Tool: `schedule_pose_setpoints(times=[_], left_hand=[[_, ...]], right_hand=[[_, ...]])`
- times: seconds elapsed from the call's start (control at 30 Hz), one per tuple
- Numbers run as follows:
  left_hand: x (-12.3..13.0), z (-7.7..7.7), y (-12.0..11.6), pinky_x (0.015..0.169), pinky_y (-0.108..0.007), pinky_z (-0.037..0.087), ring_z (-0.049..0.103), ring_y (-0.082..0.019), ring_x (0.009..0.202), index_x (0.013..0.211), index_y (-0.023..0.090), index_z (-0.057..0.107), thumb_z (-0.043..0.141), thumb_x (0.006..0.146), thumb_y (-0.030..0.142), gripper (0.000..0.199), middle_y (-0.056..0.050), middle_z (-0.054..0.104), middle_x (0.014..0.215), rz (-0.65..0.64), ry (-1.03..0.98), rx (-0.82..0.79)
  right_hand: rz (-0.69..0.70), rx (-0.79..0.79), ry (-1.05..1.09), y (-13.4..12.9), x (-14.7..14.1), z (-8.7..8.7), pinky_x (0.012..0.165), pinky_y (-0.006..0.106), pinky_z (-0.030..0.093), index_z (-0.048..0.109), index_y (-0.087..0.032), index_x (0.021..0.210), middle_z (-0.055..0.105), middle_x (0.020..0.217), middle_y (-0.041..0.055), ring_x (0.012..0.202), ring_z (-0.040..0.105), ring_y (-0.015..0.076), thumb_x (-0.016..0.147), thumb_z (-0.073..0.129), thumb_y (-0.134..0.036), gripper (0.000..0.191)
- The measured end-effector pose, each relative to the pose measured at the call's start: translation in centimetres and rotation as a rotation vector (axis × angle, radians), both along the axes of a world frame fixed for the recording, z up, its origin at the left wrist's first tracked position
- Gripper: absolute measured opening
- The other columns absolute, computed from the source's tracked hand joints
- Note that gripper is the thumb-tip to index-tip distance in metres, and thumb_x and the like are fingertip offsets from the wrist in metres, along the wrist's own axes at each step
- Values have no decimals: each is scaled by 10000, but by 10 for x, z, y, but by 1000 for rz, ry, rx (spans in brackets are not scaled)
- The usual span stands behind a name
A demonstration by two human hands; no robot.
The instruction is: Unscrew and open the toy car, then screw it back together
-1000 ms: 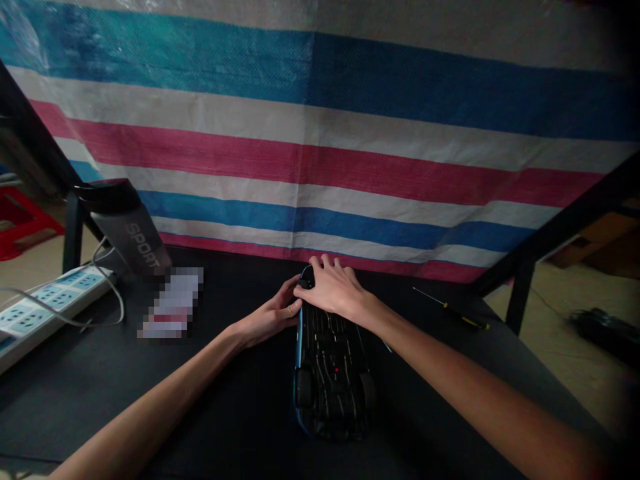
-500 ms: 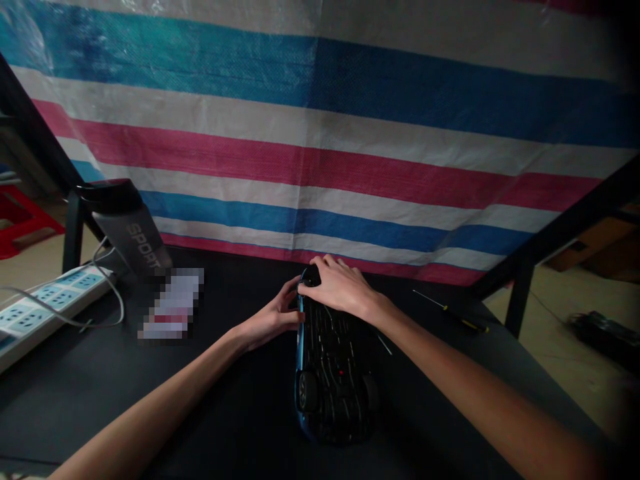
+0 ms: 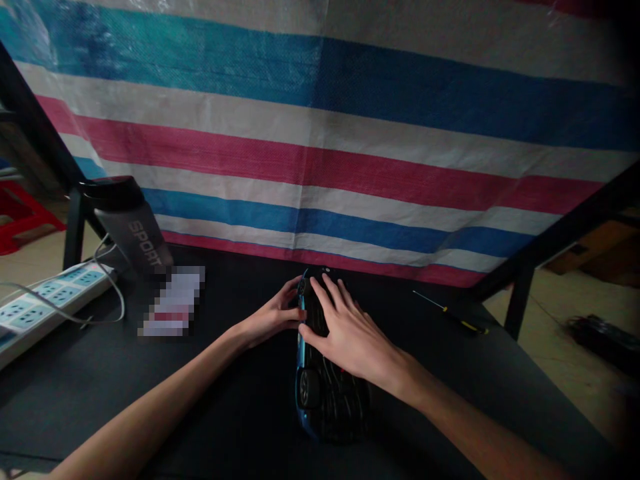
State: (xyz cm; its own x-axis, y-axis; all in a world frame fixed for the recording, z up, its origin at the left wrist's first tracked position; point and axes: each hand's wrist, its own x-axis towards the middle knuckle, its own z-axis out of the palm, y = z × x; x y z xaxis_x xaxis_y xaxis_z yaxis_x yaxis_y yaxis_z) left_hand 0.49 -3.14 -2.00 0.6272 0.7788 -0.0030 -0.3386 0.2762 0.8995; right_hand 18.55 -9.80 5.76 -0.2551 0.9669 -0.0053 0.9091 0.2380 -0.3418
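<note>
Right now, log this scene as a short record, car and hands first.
Car: blue, upside down on the table, black underside up
Left hand: touching the side of the car nearest it
Right hand: fingers spread across the underside
Screwdriver: lying apart, to the right
Bottle: back left, marked SPORT
Power strip: at left, cord across it
Sheet: striped, hanging behind the table
Pixelated item: near the bottle, cannot be identified

Toy car (image 3: 327, 400): blue body, black underside. Sheet (image 3: 320, 160): white, blue, pinkish-red stripes. Bench (image 3: 235, 413) black. Screwdriver (image 3: 457, 317) handle black/yellow. Stool (image 3: 23, 210) red. Power strip (image 3: 59, 297) white.
</note>
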Motion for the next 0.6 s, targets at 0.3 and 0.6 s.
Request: schedule_pose_setpoints(times=[0.3,0.6], left_hand=[[1,4,-2,961,-380,494,550,-252,1224,1489,364,392,746,812,135,798,-81,408,1544,6,38,11],[2,2,-1,925,-391,498,551,-258,1209,1486,392,386,724,831,137,780,-59,381,1573,-4,56,9]], right_hand=[[-24,23,57,-3,8,21,1096,583,422,192,-235,1623,215,1681,110,1446,392,402,892,561,-465,852],[-81,-29,326,-24,66,45,990,480,519,573,-242,1410,716,1258,97,1157,673,313,963,529,-459,499]])
